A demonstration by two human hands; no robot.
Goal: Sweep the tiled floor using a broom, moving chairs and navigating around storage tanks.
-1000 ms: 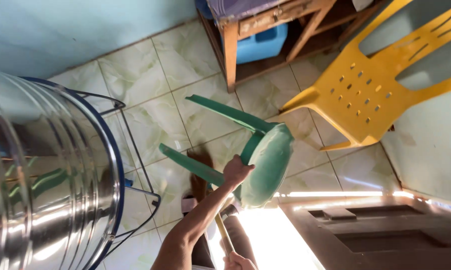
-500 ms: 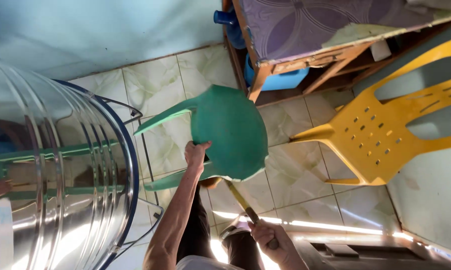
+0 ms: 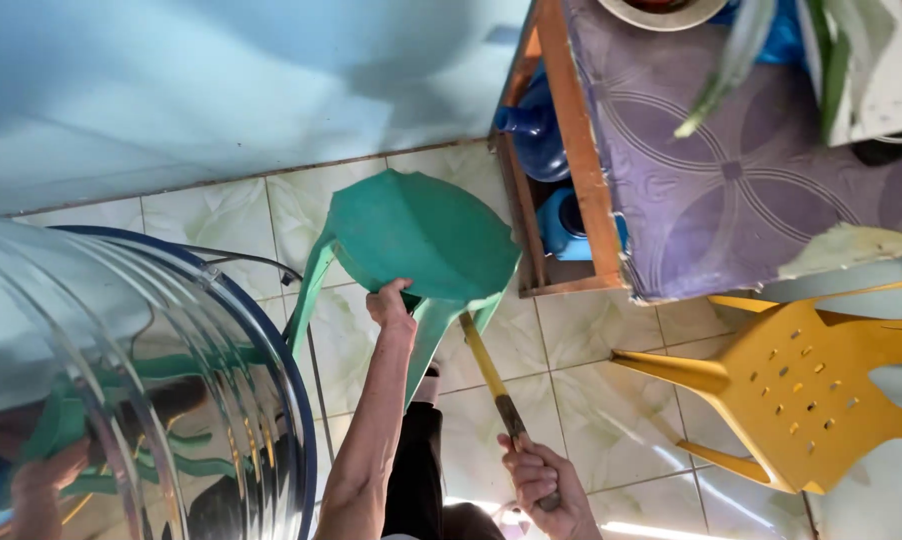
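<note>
My left hand (image 3: 391,305) grips the near rim of a green plastic stool (image 3: 421,235). The stool is held tilted above the tiled floor, its seat turned towards me and its legs pointing away, left and down. My right hand (image 3: 541,482) is closed around the dark end of a long yellow-brown stick (image 3: 491,378). The stick's far end reaches the stool's edge, just beside the left hand. My dark trouser leg (image 3: 416,470) shows between the two arms.
A large shiny metal tank (image 3: 121,380) on a blue-rimmed stand fills the left. A wooden table with a purple cloth (image 3: 711,170) stands at the upper right, with blue containers (image 3: 561,225) beneath it. A yellow plastic chair (image 3: 811,390) is at the right. A pale blue wall (image 3: 221,90) lies beyond.
The green stool has swung from edge-on to seat-facing and moved towards the wall and table. My right hand with the stick has come more clearly into view.
</note>
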